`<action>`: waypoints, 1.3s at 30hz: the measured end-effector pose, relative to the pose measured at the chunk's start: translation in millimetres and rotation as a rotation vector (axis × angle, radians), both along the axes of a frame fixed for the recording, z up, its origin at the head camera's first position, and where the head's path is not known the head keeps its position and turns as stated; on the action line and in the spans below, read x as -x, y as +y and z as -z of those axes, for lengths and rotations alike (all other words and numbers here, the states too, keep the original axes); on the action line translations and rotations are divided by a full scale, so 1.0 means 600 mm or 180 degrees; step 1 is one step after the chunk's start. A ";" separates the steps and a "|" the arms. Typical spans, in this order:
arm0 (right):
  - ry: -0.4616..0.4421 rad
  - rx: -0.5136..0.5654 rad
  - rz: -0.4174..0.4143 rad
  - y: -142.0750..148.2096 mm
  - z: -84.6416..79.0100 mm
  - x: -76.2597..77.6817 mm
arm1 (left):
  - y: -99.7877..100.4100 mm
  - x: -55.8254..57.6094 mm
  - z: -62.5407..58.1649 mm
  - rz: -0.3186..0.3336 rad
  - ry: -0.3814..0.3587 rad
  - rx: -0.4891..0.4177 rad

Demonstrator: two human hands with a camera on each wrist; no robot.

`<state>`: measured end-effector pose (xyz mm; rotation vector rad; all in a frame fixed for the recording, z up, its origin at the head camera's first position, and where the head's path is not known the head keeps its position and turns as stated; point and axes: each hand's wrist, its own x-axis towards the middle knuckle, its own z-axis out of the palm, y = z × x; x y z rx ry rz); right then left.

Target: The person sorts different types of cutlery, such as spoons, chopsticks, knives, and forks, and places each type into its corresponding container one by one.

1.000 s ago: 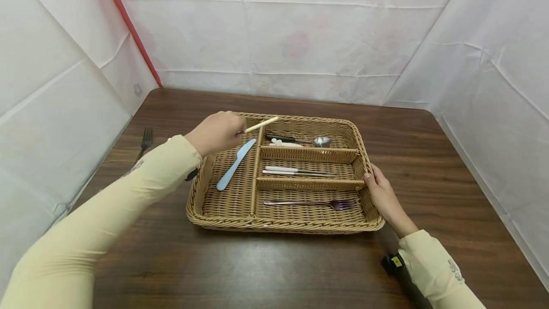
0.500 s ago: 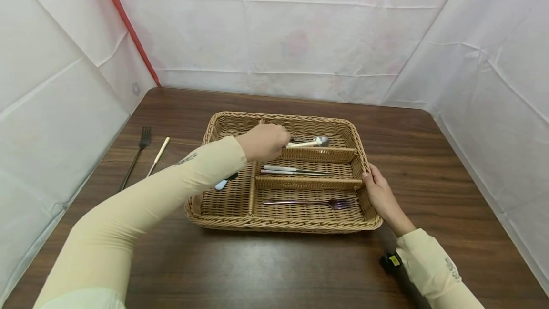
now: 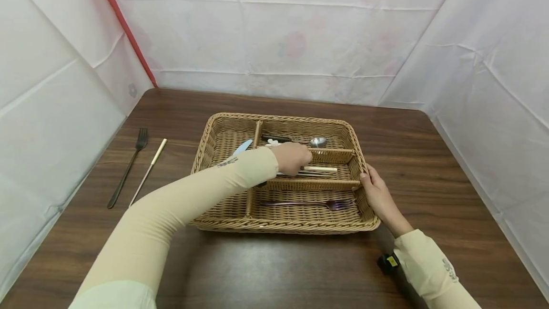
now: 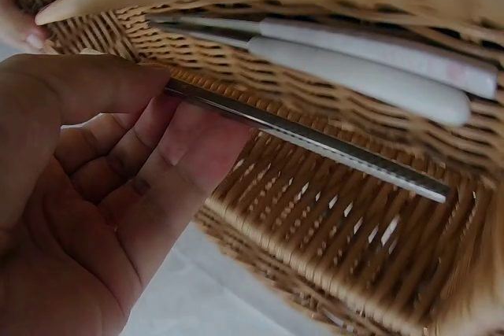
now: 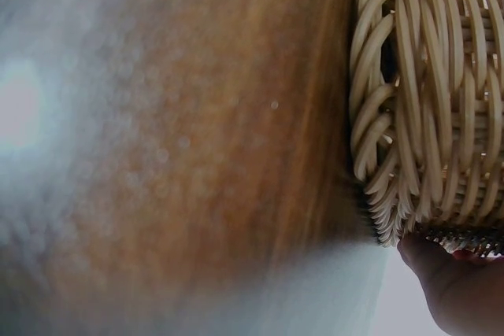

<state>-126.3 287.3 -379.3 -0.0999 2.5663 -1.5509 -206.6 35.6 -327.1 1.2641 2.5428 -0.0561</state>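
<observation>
My left hand point(image 3: 293, 157) is over the middle right compartment of the wicker cutlery basket point(image 3: 285, 226). Thumb and fingers pinch a chopstick with a cream end point(image 3: 323, 169); its slim metal shaft point(image 4: 315, 141) shows in the left wrist view. Beside it in that compartment lies a pair of white-handled chopsticks point(image 4: 358, 72). At the basket's right side, my right hand point(image 3: 381, 197) grips the rim, thumb on top. The right wrist view shows only part of that hand point(image 5: 461, 285) at the woven edge.
Left of the basket, a dark fork point(image 3: 128, 168) and another cream-ended chopstick point(image 3: 149, 170) lie on the table. Inside the basket are a spoon point(image 3: 318, 142), a purplish fork point(image 3: 330, 204) and a blue knife point(image 3: 243, 147), partly covered by my left sleeve. Curtains enclose the table.
My left hand, with the chopstick, has moved right and toward me, from above the left compartment to the middle right one. The right hand keeps its grip on the rim.
</observation>
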 end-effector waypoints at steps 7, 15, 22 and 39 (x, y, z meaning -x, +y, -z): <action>0.0024 0.0029 0.0034 -0.001 0.003 0.002 | 0.010 -0.002 0.011 -0.0017 0.0035 0.0044; 0.0064 0.0005 0.0015 0.001 0.002 0.002 | 0.014 -0.004 0.018 -0.0032 0.0179 0.0206; 0.0056 -0.0005 0.0051 0.001 0.004 0.002 | 0.016 -0.005 0.021 -0.0058 0.0289 0.0330; 0.0066 -0.0035 0.0020 0.002 0.007 0.002 | 0.012 -0.011 0.018 -0.0192 0.0279 0.0500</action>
